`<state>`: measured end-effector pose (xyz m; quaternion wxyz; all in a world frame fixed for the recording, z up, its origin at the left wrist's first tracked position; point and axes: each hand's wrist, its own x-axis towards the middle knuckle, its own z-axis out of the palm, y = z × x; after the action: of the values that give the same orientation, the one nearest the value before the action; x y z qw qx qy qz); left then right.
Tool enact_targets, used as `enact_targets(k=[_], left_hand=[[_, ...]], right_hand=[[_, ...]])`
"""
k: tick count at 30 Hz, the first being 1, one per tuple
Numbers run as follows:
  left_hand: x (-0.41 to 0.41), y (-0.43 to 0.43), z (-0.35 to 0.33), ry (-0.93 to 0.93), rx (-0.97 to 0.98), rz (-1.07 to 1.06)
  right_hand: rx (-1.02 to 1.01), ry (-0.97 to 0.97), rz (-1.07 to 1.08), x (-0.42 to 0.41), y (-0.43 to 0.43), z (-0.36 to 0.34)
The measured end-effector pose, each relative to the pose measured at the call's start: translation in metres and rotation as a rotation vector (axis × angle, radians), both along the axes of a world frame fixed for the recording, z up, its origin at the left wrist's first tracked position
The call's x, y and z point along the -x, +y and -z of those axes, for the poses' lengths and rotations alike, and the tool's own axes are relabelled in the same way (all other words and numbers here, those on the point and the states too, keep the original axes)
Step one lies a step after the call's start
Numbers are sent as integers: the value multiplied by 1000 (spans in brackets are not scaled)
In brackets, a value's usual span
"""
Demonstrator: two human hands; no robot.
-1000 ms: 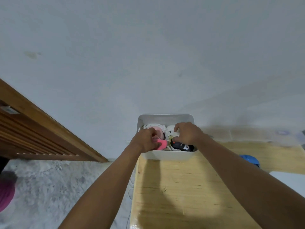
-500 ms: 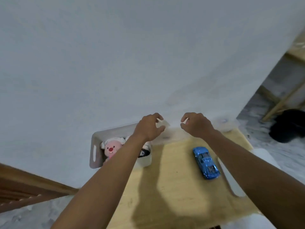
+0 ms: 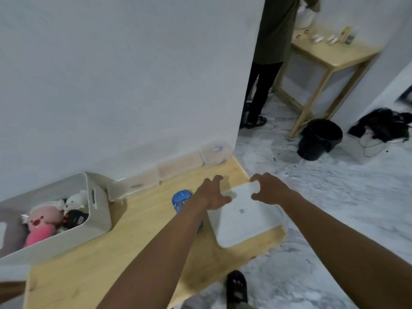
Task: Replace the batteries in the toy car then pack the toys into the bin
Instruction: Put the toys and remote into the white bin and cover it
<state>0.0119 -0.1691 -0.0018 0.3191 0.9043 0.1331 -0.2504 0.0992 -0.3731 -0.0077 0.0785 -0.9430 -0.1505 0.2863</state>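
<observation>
Wooden table (image 3: 133,241) against a white wall, seen from the head camera.

Both of the person's hands reach over a white lid (image 3: 243,219) lying flat at the table's right end. Left hand (image 3: 211,194) is at the lid's far left corner. Its fingers are spread and half-bent, closed on nothing visible, with the thumb at the lid's edge. Right hand (image 3: 270,189) is at the far right corner, thumb and fingers curled toward each other over the rim. Blur hides whether they actually pinch it, so the grasp cannot be told.

Blue toy car (image 3: 181,200) sits on the table just left of the lid, partly hidden behind the left forearm and outside the bin.

White bin (image 3: 98,210) stands well apart at the table's left end. It holds a pink plush (image 3: 42,223), a white bear plush (image 3: 77,200) and a black toy (image 3: 74,217).

Clear plastic containers (image 3: 178,168) line the wall.

Background: another person (image 3: 269,52) stands beside a second wooden table (image 3: 330,54), with a black bucket (image 3: 318,139) on the marble floor.
</observation>
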Motion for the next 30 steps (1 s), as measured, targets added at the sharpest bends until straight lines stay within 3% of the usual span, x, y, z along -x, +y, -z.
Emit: enact_targets(k=[5,10,18,30], left_hand=[[1,-50,35,193,-52,14],[7,-76,59,244,-119,-34],[19,-93,92,175,-211,-175],[25,-94,103,14,-241,-342]], right_hand=[[69,96,-58,2,-45,41],[79,107,-134,11,-60,73],[-110,129,-109,17,-70,105],[-220,38,-4,19,-68,110]])
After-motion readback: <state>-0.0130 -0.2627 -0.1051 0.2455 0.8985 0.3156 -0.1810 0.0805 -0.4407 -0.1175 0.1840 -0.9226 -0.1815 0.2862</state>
